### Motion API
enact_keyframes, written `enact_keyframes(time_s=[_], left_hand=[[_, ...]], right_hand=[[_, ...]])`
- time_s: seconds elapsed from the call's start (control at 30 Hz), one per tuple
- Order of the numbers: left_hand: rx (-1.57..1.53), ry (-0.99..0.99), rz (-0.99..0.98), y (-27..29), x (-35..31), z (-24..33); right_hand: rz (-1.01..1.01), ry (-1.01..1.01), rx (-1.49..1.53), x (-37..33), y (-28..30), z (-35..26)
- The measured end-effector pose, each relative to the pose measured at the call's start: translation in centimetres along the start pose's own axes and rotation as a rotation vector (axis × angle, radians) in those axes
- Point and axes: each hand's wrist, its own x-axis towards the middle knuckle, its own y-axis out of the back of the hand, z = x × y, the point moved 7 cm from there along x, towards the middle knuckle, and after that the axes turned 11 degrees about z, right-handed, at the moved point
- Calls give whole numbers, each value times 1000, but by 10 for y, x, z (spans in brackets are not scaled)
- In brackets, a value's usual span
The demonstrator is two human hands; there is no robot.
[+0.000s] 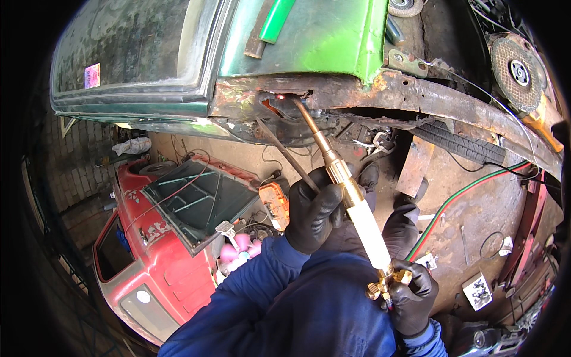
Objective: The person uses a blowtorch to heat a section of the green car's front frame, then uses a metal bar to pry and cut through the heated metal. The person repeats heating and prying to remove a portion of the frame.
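From here I see the left hand [315, 211] clamped on a rod [287, 156], the right hand [414, 300] gripping the torch [367, 232], heating seemingly underway, the rusty panel [241, 95] still holed.

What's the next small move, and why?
Probably nudge the slender grey metal rod in the black-gloved left hand toward the small red glow at the rusty brown metal edge: the brass and white torch in the black-gloved right hand points near that glow, while the rod's tip appears short of it.
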Motion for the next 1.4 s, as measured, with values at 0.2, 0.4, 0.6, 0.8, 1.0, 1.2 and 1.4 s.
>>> enact_keyframes(time_s=[0.2,0.4,0.6,0.8,1.0,1.2,1.4], left_hand=[[-12,6,-15,-2,0,-1],[-40,18,8,2,-2,-2],[-42,10,-3,3,-2,-2],[-22,8,2,3,-2,-3],[-19,-2,-9,4,-3,-2],[5,-11,-1,4,-2,-1],[-19,5,1,5,-3,-2]], right_hand=[[26,-101,33,-2,2,2],[-14,-128,48,-3,4,4],[-28,-118,50,-3,4,6],[-39,-109,41,-3,4,4],[-46,-109,31,-2,3,3],[-74,-86,52,-2,3,5],[-83,-62,38,-1,-2,5]])
